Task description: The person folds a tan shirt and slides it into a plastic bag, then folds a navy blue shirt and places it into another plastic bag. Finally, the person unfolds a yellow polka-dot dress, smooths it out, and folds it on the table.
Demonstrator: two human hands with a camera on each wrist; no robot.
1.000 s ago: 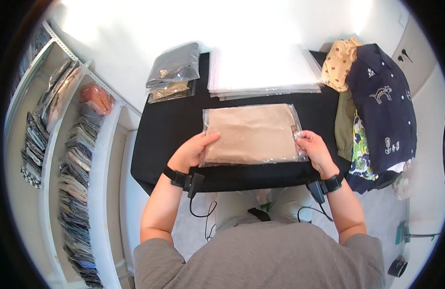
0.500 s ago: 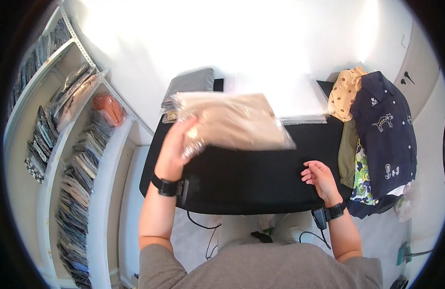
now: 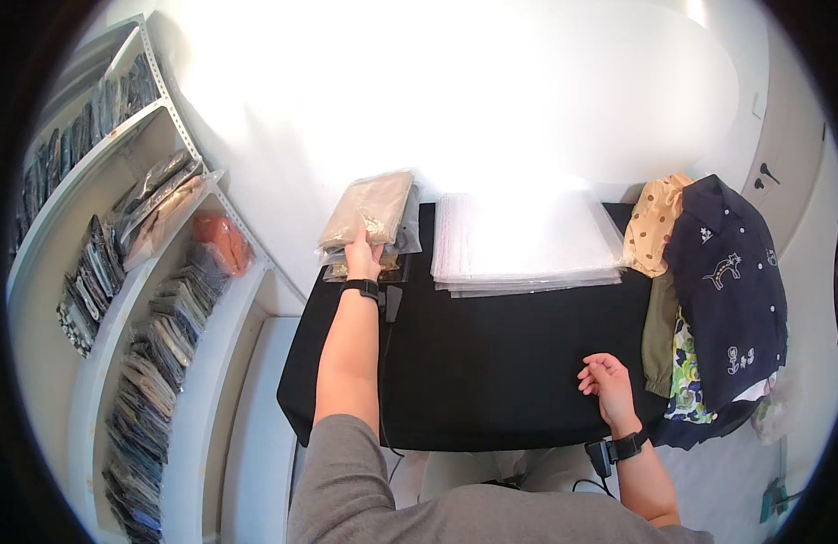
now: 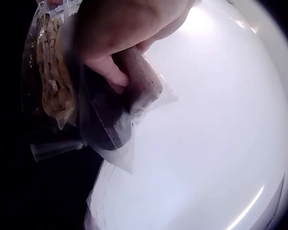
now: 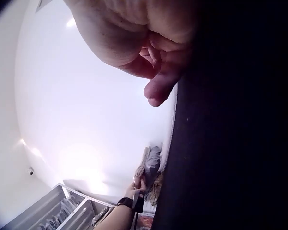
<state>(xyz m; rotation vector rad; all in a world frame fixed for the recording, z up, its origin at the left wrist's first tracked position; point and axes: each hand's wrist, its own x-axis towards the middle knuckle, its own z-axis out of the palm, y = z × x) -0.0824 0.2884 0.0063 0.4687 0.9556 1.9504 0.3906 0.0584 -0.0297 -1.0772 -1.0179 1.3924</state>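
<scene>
At the back left of the table, my left hand (image 3: 362, 256) grips the near edge of a beige folded garment in a clear bag (image 3: 369, 207). The garment lies over a grey bagged garment (image 3: 411, 227), at the top of a small pile. In the left wrist view, the thumb presses the side of the beige garment (image 4: 146, 85), close against the grey one (image 4: 104, 112). A patterned yellowish bagged garment (image 4: 55, 84) shows lower in the pile. My right hand (image 3: 609, 384) hangs over the table's front right with loosely curled fingers, holding nothing.
A stack of clear plastic bags (image 3: 527, 240) lies at the back middle of the black table (image 3: 500, 363). Loose clothes, among them a navy shirt (image 3: 722, 272), hang over the right edge. Shelves (image 3: 179, 399) of bagged garments stand at left; a white wall rises behind.
My left hand has carried the beige bagged garment from the table's front middle to the back left pile. The right hand has let go of it and stays at the front right.
</scene>
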